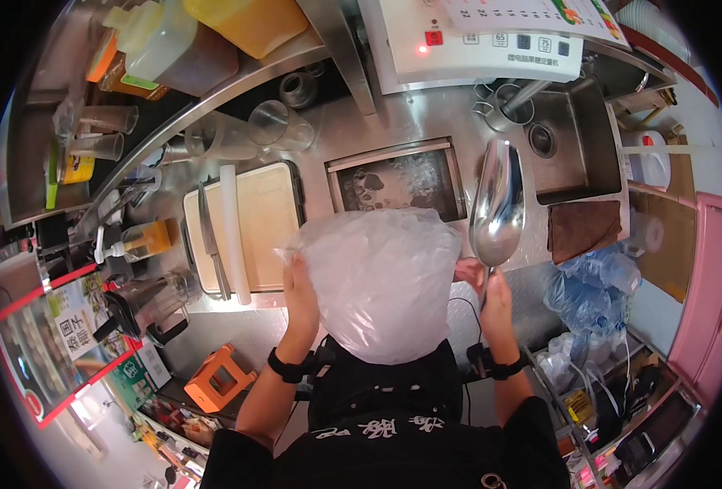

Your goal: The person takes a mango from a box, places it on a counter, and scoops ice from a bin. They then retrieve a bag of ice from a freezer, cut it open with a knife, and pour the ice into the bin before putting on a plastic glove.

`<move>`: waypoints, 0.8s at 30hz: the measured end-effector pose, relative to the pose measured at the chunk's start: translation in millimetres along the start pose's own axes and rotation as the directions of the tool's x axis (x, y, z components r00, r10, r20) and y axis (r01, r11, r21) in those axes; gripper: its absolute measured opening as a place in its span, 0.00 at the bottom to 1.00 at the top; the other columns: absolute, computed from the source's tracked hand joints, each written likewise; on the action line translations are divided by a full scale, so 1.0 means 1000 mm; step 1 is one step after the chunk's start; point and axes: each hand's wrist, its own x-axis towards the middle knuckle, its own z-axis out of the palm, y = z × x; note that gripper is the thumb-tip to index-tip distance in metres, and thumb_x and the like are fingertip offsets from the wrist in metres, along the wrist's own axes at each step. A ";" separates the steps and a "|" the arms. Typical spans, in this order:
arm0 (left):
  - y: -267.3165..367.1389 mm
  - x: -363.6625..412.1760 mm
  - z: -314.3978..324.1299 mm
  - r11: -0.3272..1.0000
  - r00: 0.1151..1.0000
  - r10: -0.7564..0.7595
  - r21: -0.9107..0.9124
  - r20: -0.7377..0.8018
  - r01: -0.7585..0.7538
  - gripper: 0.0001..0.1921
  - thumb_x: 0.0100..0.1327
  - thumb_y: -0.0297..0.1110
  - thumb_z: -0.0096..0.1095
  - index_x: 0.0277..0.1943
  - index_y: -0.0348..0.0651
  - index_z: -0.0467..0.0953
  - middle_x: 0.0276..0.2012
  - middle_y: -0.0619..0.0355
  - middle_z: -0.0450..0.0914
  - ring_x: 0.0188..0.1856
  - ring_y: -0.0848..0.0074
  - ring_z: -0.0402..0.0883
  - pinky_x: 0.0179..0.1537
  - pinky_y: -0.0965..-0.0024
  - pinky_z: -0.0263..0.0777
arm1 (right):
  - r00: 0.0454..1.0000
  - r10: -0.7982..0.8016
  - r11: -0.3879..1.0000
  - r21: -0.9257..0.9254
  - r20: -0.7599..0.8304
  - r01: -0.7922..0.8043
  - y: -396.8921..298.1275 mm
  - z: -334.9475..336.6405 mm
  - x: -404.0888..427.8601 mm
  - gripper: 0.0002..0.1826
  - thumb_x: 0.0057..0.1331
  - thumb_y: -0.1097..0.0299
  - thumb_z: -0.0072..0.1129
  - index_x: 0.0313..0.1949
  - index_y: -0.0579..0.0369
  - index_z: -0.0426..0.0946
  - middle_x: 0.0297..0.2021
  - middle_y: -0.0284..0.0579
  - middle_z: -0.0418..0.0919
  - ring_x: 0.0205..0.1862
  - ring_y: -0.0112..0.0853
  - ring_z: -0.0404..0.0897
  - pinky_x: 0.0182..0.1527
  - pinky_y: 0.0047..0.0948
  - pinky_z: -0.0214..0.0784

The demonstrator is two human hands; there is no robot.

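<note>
A bulging, translucent plastic bag is in front of my body, at the counter's front edge. Its pale contents look like ice, though I cannot tell for sure. My left hand grips the bag's left side, fingers partly hidden by the plastic. In my right hand is the handle of a shiny metal scoop, its bowl pointing away from me. Some right-hand fingers reach towards the bag's right side; whether they touch it is hidden. Beyond the bag, a sunken steel bin holds ice and water.
Left of the bin, a cutting board bears a knife and a white roll. A metal sink and brown cloth are on the right. A white dispenser and plastic pitchers stand behind.
</note>
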 end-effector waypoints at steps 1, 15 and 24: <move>0.001 0.002 0.001 0.998 0.999 0.009 -0.060 0.042 -0.006 0.25 0.73 0.44 0.37 0.59 0.27 0.64 0.54 0.51 0.72 0.55 0.70 0.69 0.59 0.70 0.60 | 0.996 0.040 0.999 0.002 0.077 -0.041 0.006 -0.001 -0.003 0.22 0.74 0.52 0.32 0.46 0.61 0.64 0.55 0.57 0.67 0.58 0.38 0.69 0.62 0.44 0.59; -0.019 0.005 0.003 0.957 0.981 -0.125 -0.243 0.148 0.159 0.26 0.73 0.47 0.39 0.61 0.30 0.63 0.56 0.51 0.70 0.58 0.71 0.68 0.60 0.71 0.59 | 0.964 0.140 0.990 0.049 -0.227 -0.132 0.062 0.038 -0.039 0.28 0.75 0.57 0.28 0.68 0.63 0.47 0.66 0.50 0.57 0.68 0.35 0.56 0.68 0.32 0.45; -0.045 0.003 -0.009 0.959 0.981 -0.176 -0.209 0.085 0.190 0.27 0.71 0.49 0.41 0.63 0.37 0.60 0.54 0.50 0.71 0.53 0.67 0.74 0.53 0.67 0.71 | 0.966 0.167 0.986 0.043 -0.200 -0.161 0.052 0.042 -0.046 0.27 0.75 0.62 0.30 0.67 0.67 0.47 0.65 0.51 0.58 0.67 0.33 0.58 0.69 0.31 0.45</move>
